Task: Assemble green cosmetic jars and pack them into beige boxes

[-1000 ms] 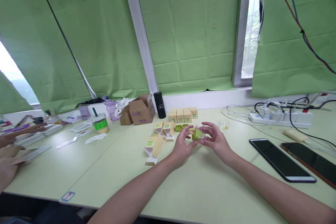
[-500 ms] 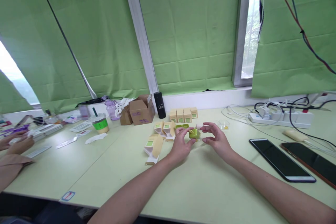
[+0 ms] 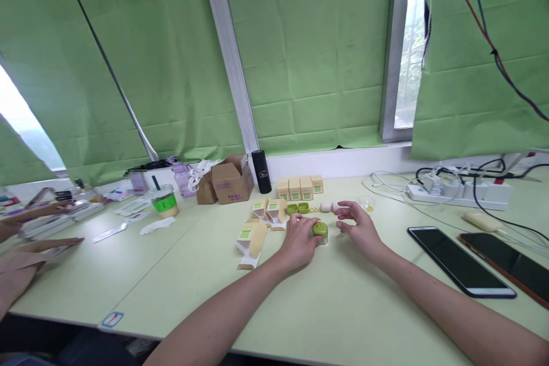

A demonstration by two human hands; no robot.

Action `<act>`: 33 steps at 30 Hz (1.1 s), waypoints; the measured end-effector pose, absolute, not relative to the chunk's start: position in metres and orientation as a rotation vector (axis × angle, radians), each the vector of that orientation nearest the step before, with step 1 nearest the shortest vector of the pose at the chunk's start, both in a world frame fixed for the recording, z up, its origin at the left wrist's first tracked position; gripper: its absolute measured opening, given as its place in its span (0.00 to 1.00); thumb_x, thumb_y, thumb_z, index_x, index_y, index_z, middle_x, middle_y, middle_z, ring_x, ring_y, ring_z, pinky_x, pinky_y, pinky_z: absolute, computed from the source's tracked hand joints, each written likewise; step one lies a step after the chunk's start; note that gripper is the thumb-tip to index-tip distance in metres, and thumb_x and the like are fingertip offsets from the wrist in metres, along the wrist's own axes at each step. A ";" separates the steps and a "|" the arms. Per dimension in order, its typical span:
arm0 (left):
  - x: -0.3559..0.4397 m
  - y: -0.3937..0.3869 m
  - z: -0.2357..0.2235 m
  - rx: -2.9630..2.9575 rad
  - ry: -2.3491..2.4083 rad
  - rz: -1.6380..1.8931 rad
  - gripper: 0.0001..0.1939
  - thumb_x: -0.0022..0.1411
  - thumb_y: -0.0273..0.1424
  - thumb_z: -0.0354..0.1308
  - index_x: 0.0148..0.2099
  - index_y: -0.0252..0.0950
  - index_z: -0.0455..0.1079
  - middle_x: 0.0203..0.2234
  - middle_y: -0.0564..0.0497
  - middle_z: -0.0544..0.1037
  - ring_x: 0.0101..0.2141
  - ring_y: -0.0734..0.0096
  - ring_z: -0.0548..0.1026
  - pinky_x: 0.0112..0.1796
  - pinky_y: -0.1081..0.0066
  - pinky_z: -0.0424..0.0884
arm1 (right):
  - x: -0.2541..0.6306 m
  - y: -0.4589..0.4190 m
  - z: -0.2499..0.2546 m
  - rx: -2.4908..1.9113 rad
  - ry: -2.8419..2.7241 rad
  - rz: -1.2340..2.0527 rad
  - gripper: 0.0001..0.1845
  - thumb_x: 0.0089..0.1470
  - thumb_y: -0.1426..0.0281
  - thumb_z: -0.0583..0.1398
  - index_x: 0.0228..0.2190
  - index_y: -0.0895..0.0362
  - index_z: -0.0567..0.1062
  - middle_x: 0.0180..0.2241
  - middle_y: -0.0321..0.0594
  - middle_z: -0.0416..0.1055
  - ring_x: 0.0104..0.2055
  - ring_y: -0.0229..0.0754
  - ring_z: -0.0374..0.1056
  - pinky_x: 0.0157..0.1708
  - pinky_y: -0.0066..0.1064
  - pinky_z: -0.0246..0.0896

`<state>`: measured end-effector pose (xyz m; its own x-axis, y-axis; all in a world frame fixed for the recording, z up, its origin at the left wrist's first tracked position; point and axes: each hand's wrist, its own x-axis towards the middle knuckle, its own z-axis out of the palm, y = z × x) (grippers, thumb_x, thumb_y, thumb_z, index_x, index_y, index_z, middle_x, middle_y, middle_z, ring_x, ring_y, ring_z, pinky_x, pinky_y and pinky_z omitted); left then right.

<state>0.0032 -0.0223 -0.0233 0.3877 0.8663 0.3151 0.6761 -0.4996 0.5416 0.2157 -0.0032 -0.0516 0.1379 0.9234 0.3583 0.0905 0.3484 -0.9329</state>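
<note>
My left hand [image 3: 299,242] has its fingers and thumb around a small green-lidded case [image 3: 319,230] with a clear lower part, low over the table. To its right, my right hand [image 3: 358,224] holds nothing, fingers curved and apart. Just behind its fingertips are small pale pinkish-white pieces [image 3: 325,207]; I cannot tell whether a finger touches one. Two small open green parts [image 3: 297,207] lie behind my left hand, with small yellow pieces [image 3: 313,209] beside them. A clear piece with a yellow spot [image 3: 366,205] sits behind my right hand.
Opened small cartons [image 3: 251,237] lie left of my hands, and several closed ones [image 3: 300,189] stand behind. Two phones [image 3: 461,260] and a power strip [image 3: 467,193] are right. A cardboard box [image 3: 231,183], black bottle [image 3: 261,171], drink cup [image 3: 163,203] and another person's hands [image 3: 55,244] are left.
The green-lidded case has come nearer to me and is turned upright, with its clear part below. My right hand has shifted slightly right, away from it. The other person's hands have moved apart.
</note>
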 end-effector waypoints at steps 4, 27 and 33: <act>0.005 -0.029 -0.020 2.361 1.391 0.770 0.23 0.64 0.34 0.61 0.61 0.41 0.70 0.55 0.42 0.75 0.61 0.46 0.63 0.61 0.49 0.62 | 0.216 -0.004 -0.051 -1.062 -1.296 0.815 0.28 0.41 0.64 0.65 0.47 0.51 0.71 0.42 0.44 0.77 0.45 0.52 0.72 0.36 0.42 0.70; -0.072 -0.027 0.068 2.409 2.398 -0.142 0.25 0.68 0.42 0.54 0.63 0.39 0.64 0.51 0.35 0.78 0.50 0.41 0.78 0.44 0.53 0.74 | 0.220 -0.005 -0.051 -1.090 -1.308 0.800 0.26 0.45 0.64 0.63 0.48 0.50 0.70 0.42 0.43 0.77 0.47 0.52 0.71 0.37 0.41 0.70; -0.094 -0.038 0.056 2.291 2.380 -0.258 0.27 0.64 0.39 0.57 0.63 0.38 0.62 0.47 0.36 0.80 0.47 0.43 0.80 0.43 0.54 0.74 | 0.217 -0.007 -0.051 -1.095 -1.337 0.778 0.25 0.46 0.65 0.62 0.48 0.50 0.70 0.42 0.43 0.77 0.48 0.52 0.71 0.37 0.41 0.70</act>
